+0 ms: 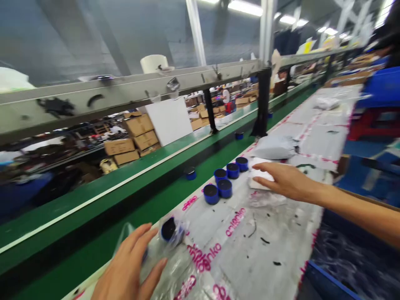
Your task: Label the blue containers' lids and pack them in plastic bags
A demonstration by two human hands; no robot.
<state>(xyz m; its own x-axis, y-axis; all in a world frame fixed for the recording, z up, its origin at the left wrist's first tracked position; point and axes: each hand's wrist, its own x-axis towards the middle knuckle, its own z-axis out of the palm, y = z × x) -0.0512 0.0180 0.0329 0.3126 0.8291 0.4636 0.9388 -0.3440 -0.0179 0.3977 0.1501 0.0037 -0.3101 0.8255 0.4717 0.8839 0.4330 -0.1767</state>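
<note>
Fingers apart and empty, my left hand (129, 262) is at the near end of the worktop, over clear plastic film. Just beyond its fingertips lies a blue round piece with a black top (168, 229), partly wrapped in clear plastic. My right hand (281, 179) reaches in from the right, fingers stretched out over a white block-like stack (261, 179); whether it touches the stack I cannot tell. Left of that hand, several blue round pieces with black tops (224, 188) stand grouped together. A pale plastic bag (275, 147) lies behind the right hand.
A green conveyor belt (168, 187) runs along the left, carrying a few blue pieces such as one (190, 173) mid-belt. Above it runs a metal rail (125, 98) on dark posts. A blue bin (328, 283) stands at lower right. Cardboard boxes (140, 125) are piled beyond.
</note>
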